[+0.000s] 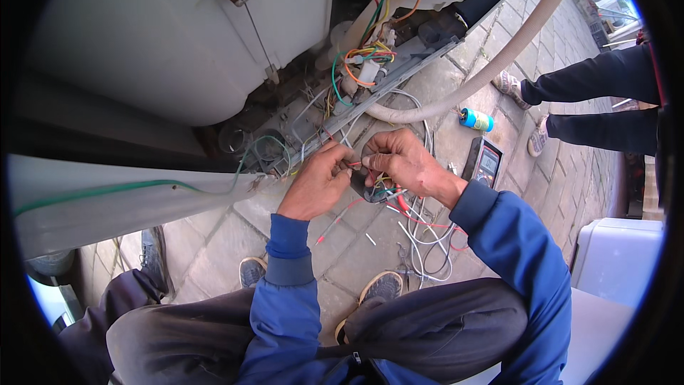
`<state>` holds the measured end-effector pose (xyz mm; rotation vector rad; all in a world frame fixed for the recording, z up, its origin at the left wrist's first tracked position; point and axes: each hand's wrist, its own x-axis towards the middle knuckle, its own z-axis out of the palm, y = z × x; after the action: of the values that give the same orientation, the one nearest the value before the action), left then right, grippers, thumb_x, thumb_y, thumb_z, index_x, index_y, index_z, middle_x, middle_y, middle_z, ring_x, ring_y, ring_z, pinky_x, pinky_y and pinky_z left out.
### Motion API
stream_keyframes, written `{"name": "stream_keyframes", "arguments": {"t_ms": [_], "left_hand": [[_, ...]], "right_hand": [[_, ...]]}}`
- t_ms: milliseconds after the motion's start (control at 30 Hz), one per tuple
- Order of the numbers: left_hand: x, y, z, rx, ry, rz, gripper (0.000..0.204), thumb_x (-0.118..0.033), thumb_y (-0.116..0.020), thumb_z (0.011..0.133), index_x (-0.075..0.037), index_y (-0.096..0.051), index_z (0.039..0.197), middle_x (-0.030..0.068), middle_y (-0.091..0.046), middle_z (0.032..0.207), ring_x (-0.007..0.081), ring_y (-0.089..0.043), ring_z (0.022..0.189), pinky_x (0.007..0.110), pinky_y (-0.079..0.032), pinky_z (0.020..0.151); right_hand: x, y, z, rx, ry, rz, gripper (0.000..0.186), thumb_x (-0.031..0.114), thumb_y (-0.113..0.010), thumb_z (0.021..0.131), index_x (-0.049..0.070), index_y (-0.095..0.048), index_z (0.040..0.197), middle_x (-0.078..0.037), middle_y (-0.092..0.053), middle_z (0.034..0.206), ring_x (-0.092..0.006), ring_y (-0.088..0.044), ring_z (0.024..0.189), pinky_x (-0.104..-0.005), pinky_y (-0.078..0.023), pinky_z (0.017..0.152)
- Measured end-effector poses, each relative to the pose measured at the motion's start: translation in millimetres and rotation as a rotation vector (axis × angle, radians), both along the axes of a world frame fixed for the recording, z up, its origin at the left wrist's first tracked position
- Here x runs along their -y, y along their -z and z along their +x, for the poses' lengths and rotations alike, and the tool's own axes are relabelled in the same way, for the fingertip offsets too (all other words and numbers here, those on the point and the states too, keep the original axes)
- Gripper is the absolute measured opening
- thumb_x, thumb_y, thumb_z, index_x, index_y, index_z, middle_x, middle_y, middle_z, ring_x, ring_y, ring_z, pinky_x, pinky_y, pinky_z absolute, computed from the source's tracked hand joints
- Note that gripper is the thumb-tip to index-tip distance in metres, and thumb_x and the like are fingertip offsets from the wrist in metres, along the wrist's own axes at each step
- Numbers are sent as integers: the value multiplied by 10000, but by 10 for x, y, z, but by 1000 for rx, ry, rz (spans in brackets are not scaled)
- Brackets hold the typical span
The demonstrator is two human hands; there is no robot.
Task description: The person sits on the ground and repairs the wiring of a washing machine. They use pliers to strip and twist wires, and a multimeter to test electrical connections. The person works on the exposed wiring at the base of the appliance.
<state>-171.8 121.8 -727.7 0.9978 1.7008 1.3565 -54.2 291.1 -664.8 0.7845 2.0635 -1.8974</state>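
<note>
A thin red wire [354, 165] sits at the centre of the view, pinched between both hands just above a small dark part [367, 187] they hold over the paved floor [214, 242]. The left hand [318, 180] has its fingers closed on the wire's left end; the right hand [399, 160] has its fingers curled shut on the right end, thumb and forefinger pressed together. Both sleeves are blue.

At six o'clock from the hands, loose white and red wires [424, 232] lie tangled on the grey paving stones. At three o'clock lies a dark multimeter [484, 160] with a pale rectangular screen; beyond it, at two o'clock, a small cylinder [476, 120], blue with a yellow-green band and cap. A ribbed beige hose [499, 64] curves from one o'clock toward the hands. At twelve o'clock, a bundle of orange, green, yellow and red leads [363, 57] hangs from the underside of a tipped white appliance [164, 36]. At three o'clock, far off, another person's two dark trouser legs [598, 100] and two pale shoes show.
</note>
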Motion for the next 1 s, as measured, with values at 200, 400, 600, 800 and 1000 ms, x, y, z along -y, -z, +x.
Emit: {"name": "stream_keyframes", "arguments": {"t_ms": [200, 400, 600, 800, 1000], "left_hand": [[-28, 9, 48, -230, -85, 89, 101, -2, -681, 844, 19, -656, 939, 74, -632, 965, 158, -602, 791, 287, -484, 704], [-32, -111, 120, -233, -178, 50, 156, -2, -765, 814, -2, -721, 963, 62, -695, 891, 121, -611, 678, 258, -481, 610], [-36, -128, 178, -253, -240, 120, 190, 20, -776, 811, -4, -745, 997, 80, -735, 957, 118, -667, 700, 257, -532, 610], [-27, -37, 184, -236, -262, 157, 132, 11, -738, 861, 14, -733, 993, 88, -740, 897, 133, -708, 706, 264, -547, 606], [-45, -100, 217, -72, -256, 61, 100, -14, -665, 937, 20, -705, 1023, 82, -728, 801, 132, -717, 695, 275, -555, 611]], "right_hand": [[7, 12, -23, 83, 32, -161, 102, 39, -603, 939, -41, -665, 923, -76, -673, 779, -153, -703, 690, -274, -463, 504], [-48, 20, -44, 118, 144, -295, 103, -4, -564, 932, -59, -650, 923, -113, -668, 786, -178, -703, 679, -279, -461, 493], [-76, 14, -52, 149, 165, -326, 107, -1, -566, 934, -78, -639, 925, -138, -677, 815, -215, -726, 685, -296, -472, 478], [-43, -9, -50, 118, 180, -329, 105, 21, -569, 948, -62, -629, 927, -149, -684, 842, -238, -744, 729, -307, -490, 482], [-17, 17, -33, 94, 199, -331, 111, 42, -562, 962, -43, -619, 917, -148, -682, 862, -231, -747, 753, -320, -505, 507]]}}
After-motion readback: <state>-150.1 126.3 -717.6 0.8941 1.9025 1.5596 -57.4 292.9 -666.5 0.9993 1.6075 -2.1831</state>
